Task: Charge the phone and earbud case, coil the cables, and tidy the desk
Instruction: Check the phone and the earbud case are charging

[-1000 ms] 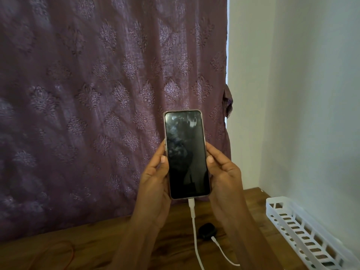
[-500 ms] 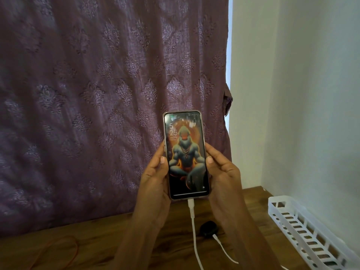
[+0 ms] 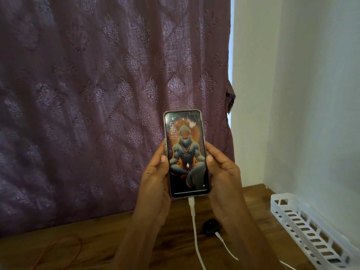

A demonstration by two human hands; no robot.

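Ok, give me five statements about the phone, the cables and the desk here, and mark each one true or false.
1. The left hand and right hand both hold the phone upright. True.
2. The phone's screen is dark. False: it is lit and shows a wallpaper and a charging bolt.
3. A white cable is plugged into the phone's bottom edge. True.
4. The earbud case lies inside the white basket. False: it lies on the desk, left of the basket.
5. An orange cable lies on the desk at the left. True.
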